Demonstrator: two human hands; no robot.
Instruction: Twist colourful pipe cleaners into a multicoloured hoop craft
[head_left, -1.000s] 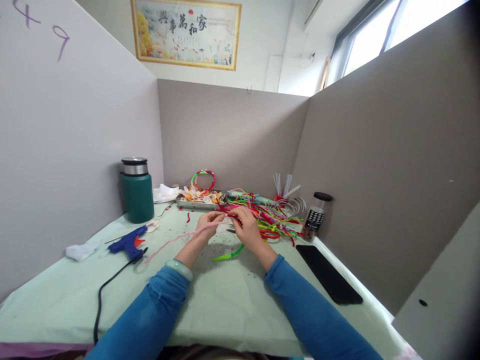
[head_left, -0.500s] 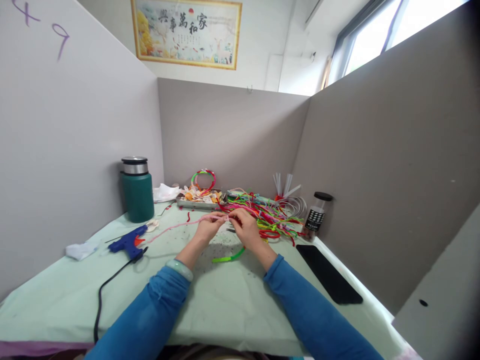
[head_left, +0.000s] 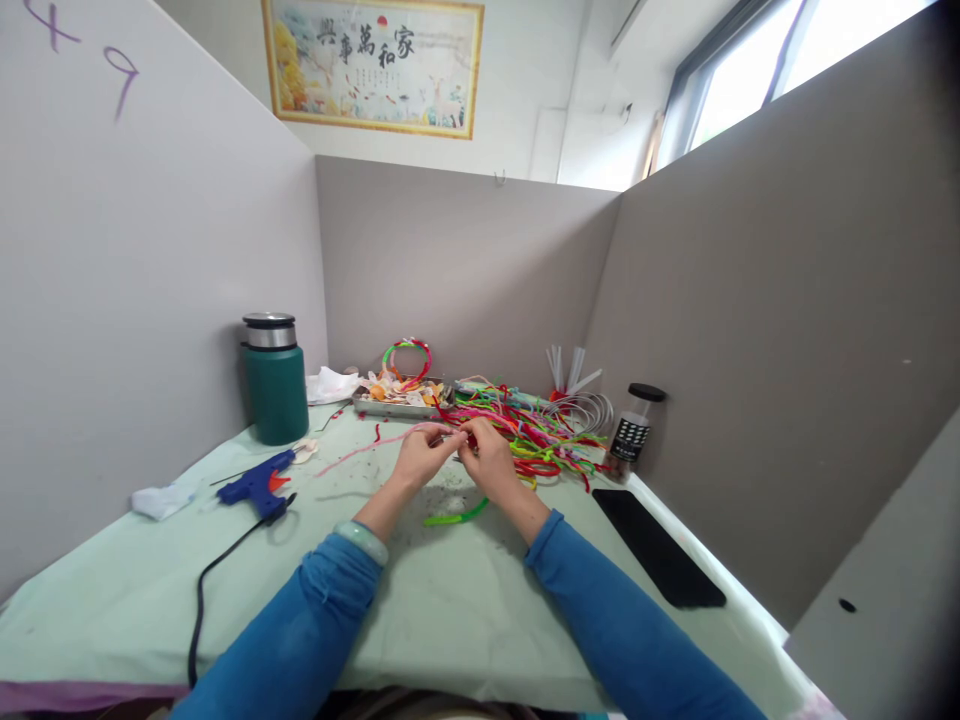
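Note:
A pink pipe cleaner (head_left: 358, 452) runs from the left over the table into my hands. My left hand (head_left: 421, 458) is closed in a pinch on it. Fingertip to fingertip with it, my right hand (head_left: 487, 455) pinches the same pipe cleaner near its end; the exact grip is hidden by the fingers. Below the hands a green pipe cleaner piece (head_left: 455, 517) lies on the cloth, partly under my right wrist. Just beyond my right hand spreads a pile of colourful pipe cleaners (head_left: 536, 425).
A blue glue gun (head_left: 259, 487) with a black cord lies left, near a green flask (head_left: 276, 390). At the back stand a metal tray (head_left: 401, 408) of small pieces and a coloured ring (head_left: 429, 362). On the right are a lidded jar (head_left: 631, 435) and a black flat slab (head_left: 656, 547).
The pink pipe cleaner has been drawn a little to the right, its loose end shifting away from the glue gun. My fingers have changed their pinch slightly.

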